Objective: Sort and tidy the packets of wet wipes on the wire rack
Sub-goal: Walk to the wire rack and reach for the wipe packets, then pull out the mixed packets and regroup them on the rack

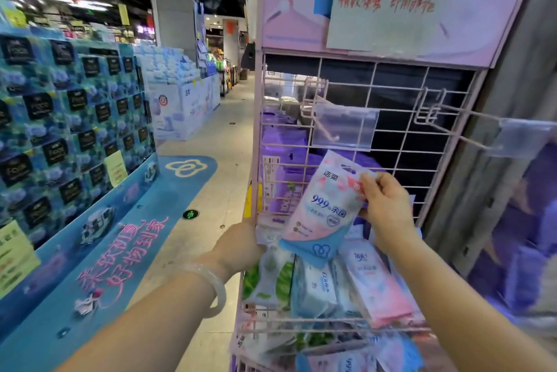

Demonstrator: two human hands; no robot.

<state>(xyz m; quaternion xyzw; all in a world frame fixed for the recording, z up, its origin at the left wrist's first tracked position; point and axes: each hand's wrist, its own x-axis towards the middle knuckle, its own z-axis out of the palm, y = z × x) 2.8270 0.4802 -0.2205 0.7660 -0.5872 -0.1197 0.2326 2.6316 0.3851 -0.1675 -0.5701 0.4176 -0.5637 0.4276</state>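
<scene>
A pink wire rack (391, 157) stands in front of me. My right hand (384, 205) pinches the top right corner of a pink and blue wet wipes packet (322, 212), held tilted in front of the grid. My left hand (241, 248), with a pale bangle on the wrist, grips a green and white packet (272, 275) at the basket's left end. Beside it lie a blue and white packet (313, 287) and a pink packet (379, 284). Two hooks with clear tag holders (343, 127) jut out above and carry nothing.
A wire basket rail (301, 322) runs below the packets, with more packets under it. Purple packs (283, 148) show behind the grid. A blue display of boxed goods (69, 118) lines the left. The aisle floor (229, 136) runs between.
</scene>
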